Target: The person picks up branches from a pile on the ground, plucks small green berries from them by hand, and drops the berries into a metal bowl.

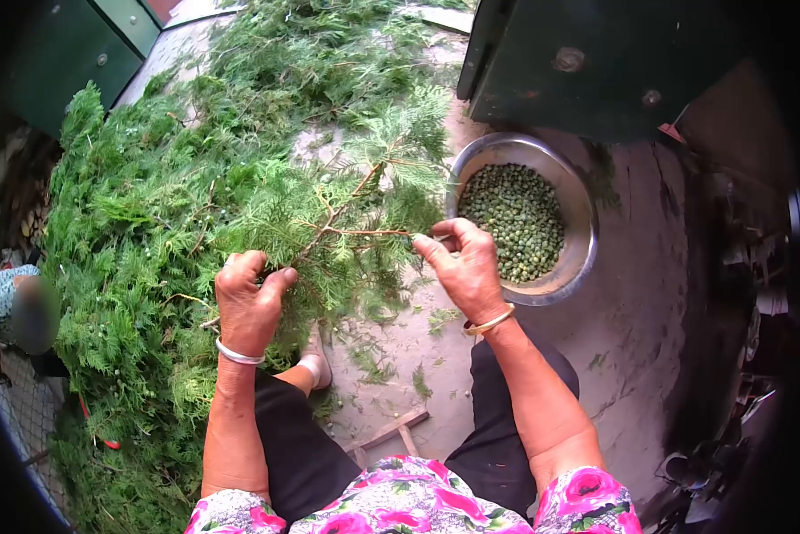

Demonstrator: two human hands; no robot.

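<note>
A leafy conifer branch [338,218] with a brown forked stem is held up before me. My left hand [250,298] is closed around its lower stem, the fingers partly hidden by foliage. At the end of a side twig, my right hand [462,271] pinches with thumb and fingers; a small greenish bit shows at the fingertips, too small to name surely. Just beyond the right hand stands a round metal basin [587,233] holding many small green cones or berries [511,218].
Cut conifer branches [133,240] cover the floor ahead and to the left. Dark green metal furniture [596,71] stands behind the basin. A wooden frame piece [391,431] lies between my legs. Another person's patterned head covering [7,289] shows at far left.
</note>
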